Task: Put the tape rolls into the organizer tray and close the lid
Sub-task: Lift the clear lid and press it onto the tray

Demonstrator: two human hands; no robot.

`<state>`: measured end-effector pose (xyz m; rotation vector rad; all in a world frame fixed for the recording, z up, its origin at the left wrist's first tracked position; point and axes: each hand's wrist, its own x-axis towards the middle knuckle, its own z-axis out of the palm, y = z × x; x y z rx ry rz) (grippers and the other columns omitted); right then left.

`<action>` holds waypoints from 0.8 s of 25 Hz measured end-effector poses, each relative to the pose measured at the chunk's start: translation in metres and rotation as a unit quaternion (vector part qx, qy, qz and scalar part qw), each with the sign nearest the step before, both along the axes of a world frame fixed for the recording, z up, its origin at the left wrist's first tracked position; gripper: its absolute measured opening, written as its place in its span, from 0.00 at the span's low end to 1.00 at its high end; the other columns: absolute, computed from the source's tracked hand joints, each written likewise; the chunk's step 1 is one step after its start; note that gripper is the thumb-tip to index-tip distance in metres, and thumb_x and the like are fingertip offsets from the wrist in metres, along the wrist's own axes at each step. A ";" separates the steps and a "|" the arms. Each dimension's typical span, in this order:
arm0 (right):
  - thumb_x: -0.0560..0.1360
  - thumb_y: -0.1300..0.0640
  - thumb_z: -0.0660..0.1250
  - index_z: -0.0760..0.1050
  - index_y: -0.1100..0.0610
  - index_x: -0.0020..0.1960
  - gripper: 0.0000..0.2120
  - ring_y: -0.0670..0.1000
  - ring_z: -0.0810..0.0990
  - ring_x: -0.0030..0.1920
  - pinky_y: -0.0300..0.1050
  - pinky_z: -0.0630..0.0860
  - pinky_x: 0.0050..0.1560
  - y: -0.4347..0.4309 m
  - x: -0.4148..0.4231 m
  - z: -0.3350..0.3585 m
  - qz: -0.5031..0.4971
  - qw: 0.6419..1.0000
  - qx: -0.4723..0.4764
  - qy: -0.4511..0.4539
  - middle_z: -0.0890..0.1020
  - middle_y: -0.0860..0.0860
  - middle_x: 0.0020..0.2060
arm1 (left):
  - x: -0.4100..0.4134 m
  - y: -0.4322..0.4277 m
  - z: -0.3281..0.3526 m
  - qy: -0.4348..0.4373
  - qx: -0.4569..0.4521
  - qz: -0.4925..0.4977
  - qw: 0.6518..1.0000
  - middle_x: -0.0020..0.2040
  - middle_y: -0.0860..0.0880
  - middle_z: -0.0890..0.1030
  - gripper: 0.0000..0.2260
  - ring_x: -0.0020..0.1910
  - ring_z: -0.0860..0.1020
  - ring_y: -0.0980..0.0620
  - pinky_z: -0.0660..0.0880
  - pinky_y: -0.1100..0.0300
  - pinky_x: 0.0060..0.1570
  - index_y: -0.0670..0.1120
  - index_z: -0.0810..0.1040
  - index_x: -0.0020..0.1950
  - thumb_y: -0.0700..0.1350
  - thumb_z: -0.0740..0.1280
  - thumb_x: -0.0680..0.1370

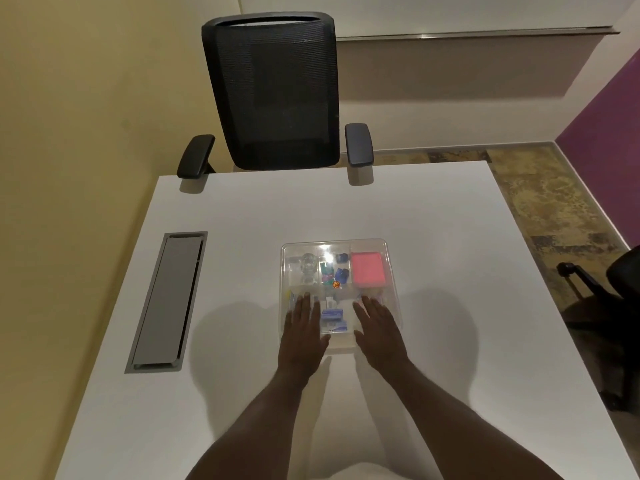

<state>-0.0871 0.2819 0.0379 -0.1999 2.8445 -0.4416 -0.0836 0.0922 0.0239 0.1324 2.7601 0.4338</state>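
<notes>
A clear plastic organizer tray (389, 252) sits in the middle of the white table, with its transparent lid (332, 247) lying flat over it. Through the lid I see clear tape rolls (307, 264) in the far left compartment, coloured clips in the middle and a pink pad (368, 269) at the far right. My left hand (302, 332) rests palm down on the lid's near left part, fingers spread. My right hand (378, 329) lies flat on the near right part. Neither hand holds anything.
A grey cable hatch (166, 301) is set into the table (242, 237) at the left. A black mesh office chair (277, 91) stands at the far edge. Another black chair (613, 299) is on the floor at the right.
</notes>
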 end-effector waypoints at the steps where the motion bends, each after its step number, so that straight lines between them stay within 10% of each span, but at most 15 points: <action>1: 0.84 0.51 0.61 0.53 0.52 0.82 0.30 0.54 0.50 0.82 0.53 0.50 0.82 -0.007 -0.002 -0.001 0.002 1.000 -0.003 -0.008 0.53 0.52 0.82 | -0.003 0.004 0.001 -0.003 -0.002 -0.011 1.000 0.87 0.45 0.42 0.37 0.86 0.40 0.45 0.43 0.47 0.85 0.48 0.44 0.87 0.59 0.60 0.85; 20: 0.82 0.47 0.63 0.57 0.48 0.80 0.30 0.52 0.55 0.81 0.49 0.53 0.81 -0.024 -0.069 -0.020 0.032 0.998 0.034 -0.036 0.57 0.50 0.81 | -0.069 0.010 -0.010 -0.027 -0.016 -0.016 0.999 0.87 0.47 0.52 0.34 0.86 0.50 0.46 0.54 0.46 0.85 0.54 0.53 0.86 0.55 0.65 0.84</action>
